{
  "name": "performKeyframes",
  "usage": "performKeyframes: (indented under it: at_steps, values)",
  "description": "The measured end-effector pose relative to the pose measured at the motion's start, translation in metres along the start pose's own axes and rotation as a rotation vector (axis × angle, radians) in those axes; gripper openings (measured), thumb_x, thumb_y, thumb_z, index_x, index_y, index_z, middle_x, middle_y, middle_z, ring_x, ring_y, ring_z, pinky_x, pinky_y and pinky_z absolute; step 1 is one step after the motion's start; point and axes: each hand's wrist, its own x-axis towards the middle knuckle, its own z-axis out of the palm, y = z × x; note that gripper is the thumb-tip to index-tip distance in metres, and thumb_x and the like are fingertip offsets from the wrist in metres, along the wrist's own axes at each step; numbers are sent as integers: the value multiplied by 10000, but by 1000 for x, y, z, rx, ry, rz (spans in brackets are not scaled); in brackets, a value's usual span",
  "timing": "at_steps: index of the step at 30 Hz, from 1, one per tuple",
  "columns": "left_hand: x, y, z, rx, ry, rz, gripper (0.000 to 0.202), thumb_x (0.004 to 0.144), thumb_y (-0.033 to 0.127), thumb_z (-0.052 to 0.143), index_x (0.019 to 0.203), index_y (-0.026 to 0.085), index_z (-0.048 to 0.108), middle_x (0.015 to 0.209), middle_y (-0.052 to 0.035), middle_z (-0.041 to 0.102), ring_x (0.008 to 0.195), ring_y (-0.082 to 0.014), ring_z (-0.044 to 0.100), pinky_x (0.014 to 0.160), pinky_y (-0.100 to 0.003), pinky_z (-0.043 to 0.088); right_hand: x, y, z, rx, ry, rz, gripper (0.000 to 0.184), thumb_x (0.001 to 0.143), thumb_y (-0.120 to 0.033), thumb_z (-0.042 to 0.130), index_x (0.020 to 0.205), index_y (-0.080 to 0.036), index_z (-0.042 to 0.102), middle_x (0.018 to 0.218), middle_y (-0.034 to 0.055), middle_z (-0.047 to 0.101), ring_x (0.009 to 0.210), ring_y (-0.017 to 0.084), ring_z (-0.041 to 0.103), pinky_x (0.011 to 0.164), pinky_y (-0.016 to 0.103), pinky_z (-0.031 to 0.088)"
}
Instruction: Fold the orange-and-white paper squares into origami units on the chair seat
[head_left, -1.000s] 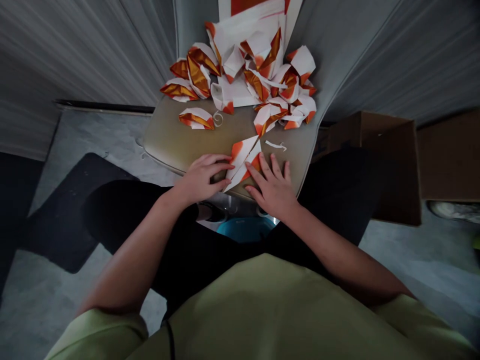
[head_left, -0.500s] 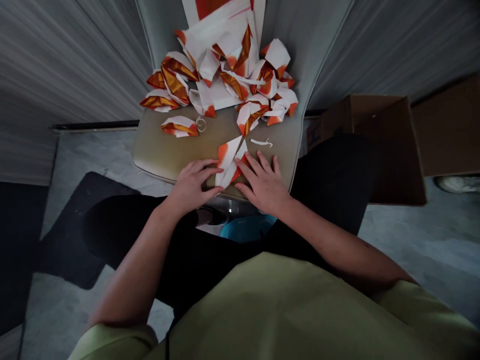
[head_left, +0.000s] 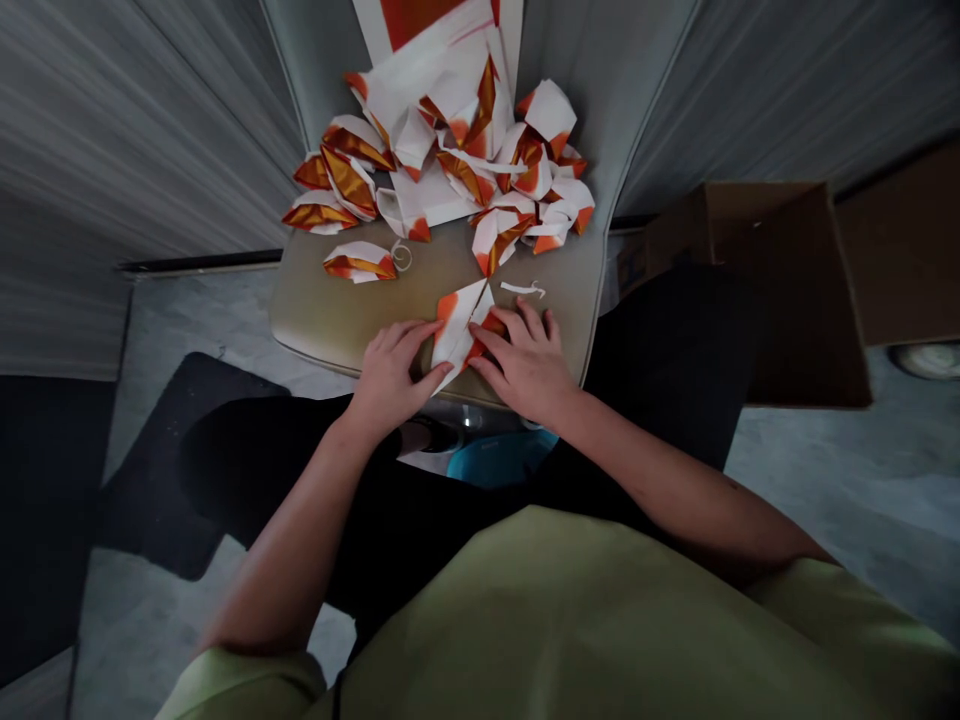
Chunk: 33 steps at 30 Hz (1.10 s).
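Observation:
A white and orange paper sheet (head_left: 459, 325), folded into a pointed shape with a seam down its middle, lies at the front of the chair seat. My left hand (head_left: 394, 375) has its thumb and index finger on the paper's left and lower edges. On the right flap, the thumb and index finger of my right hand (head_left: 529, 365) hold the paper, while its other fingers spread over the seat. Just beyond the far tip sits a folded paper ingot (head_left: 501, 238) with a shiny gold-orange middle. A thin white paper strip (head_left: 523, 290) rests near my right fingertips.
Several more paper ingots (head_left: 349, 180) are heaped toward the chair's back, around flat white and red sheets (head_left: 442, 200). Another ingot (head_left: 360, 262) sits at the left beside a curled strip (head_left: 402, 257). A cardboard box (head_left: 806, 300) stands on the floor at right, a blue container (head_left: 495, 460) below the seat.
My hands stay at the paper, with the left thumb and fingers shifted slightly and the right fingers more bent. The whole view has moved a little. The heaped ingots lie as before.

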Motion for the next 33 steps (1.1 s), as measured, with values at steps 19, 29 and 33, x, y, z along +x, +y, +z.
performKeyframes:
  at_steps: [19,29,33]
  values:
    - [4,11,13,59,134,-69,362,944,348,644,1280,215,662,1245,-92,707,1127,-263,654,1023,-425,498,-2,4,6,7,51,-14,525,1059,-511,397,1512,-284,536,1531,118,537,1490,382,352,1191,670,262]
    - [22,11,19,-18,226,-133,318,972,377,615,1237,203,648,1135,-93,715,1067,-244,677,956,-399,537,-3,3,6,-4,46,-18,507,1057,-522,397,1476,-299,574,1536,120,527,1494,378,351,1196,666,255]
    - [18,9,14,-19,310,-94,204,959,283,600,1149,209,612,1224,-105,674,1161,-234,645,1014,-404,526,-3,4,5,-2,50,-23,509,1063,-527,376,1472,-301,577,1537,118,528,1494,370,357,1199,656,257]
